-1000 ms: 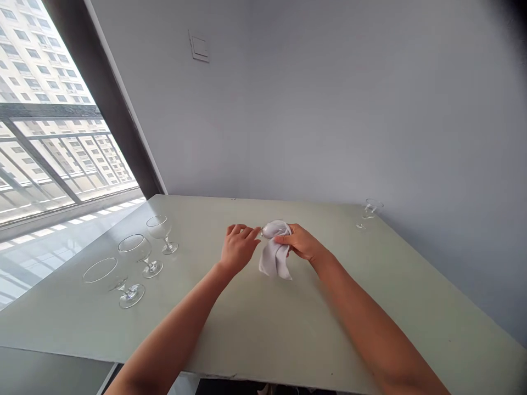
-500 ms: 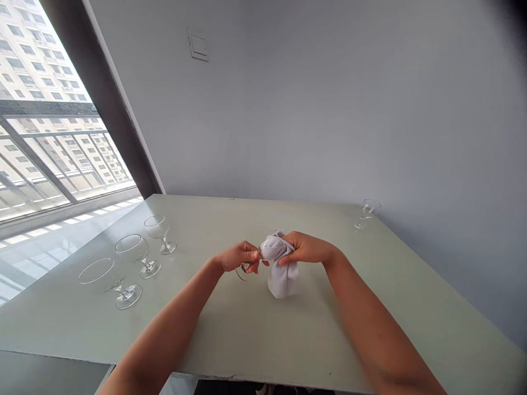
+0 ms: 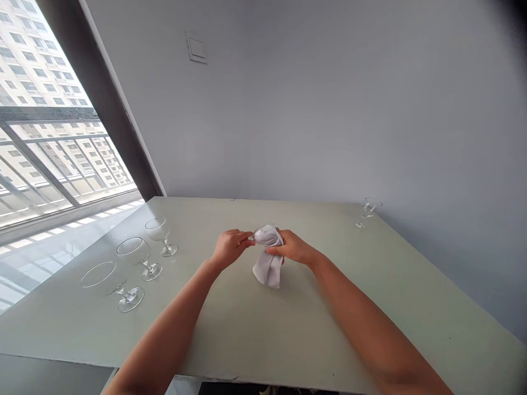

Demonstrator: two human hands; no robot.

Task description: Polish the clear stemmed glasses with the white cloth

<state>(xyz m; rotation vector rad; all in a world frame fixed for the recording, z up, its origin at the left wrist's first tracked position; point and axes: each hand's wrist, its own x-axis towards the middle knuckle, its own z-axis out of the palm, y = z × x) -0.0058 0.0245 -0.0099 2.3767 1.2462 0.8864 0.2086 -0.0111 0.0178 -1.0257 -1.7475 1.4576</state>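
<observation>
Near the middle of the view, a glass lies sideways in the air between my hands, its bowl mostly covered by a white cloth. My left hand pinches the glass at its stem end; the foot is hidden behind the fingers. Around the bowl, my right hand grips the white cloth, whose loose end hangs down over the table.
Three stemmed glasses stand in a row at the left: a near one, a middle one and a far one. Another small glass stands at the pale table's far right corner, by the wall.
Both hands have moved slightly left and away from me with the glass and cloth. My left hand has turned, so its back now shows more, and the hanging cloth has swung left.
</observation>
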